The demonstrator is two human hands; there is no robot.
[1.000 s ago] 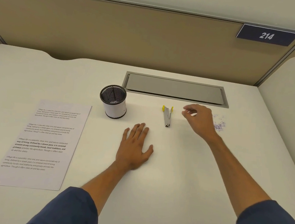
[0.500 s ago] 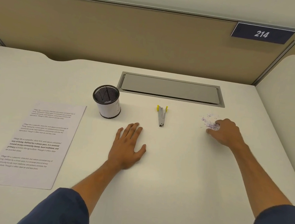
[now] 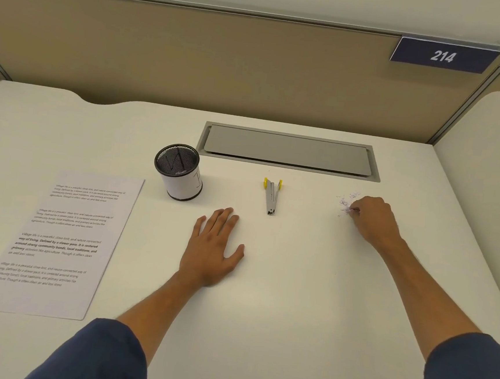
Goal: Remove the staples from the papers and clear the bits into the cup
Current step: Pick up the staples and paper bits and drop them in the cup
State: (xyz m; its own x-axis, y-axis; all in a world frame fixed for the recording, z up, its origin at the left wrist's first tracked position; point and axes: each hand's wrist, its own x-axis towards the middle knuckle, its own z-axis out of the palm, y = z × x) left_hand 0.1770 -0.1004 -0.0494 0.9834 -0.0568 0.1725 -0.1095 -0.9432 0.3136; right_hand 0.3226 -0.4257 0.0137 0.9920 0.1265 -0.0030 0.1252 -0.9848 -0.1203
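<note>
**Right hand at the paper bits, cup standing well to the left**

A white printed paper sheet (image 3: 56, 242) lies flat on the white counter (image 3: 293, 299), well to the left of the metal staple remover. Nearer that landmark, still on its left and slightly farther back, stands the cylindrical cup (image 3: 180, 172) with a black mesh inside and a white outer wall, upright. The left hand (image 3: 212, 248) rests palm down on the counter just in front of and left of the remover, its grip released, fingers straight and holding nothing. The grey metal staple remover (image 3: 271, 195) with yellow tabs lies alone between cup and scraps, touched by neither hand. To its right sits a small scatter of purple-white paper bits (image 3: 346, 202). The right hand (image 3: 373, 219) is at their near edge, fingers curled, fingertips pinching some of the bits.
</note>
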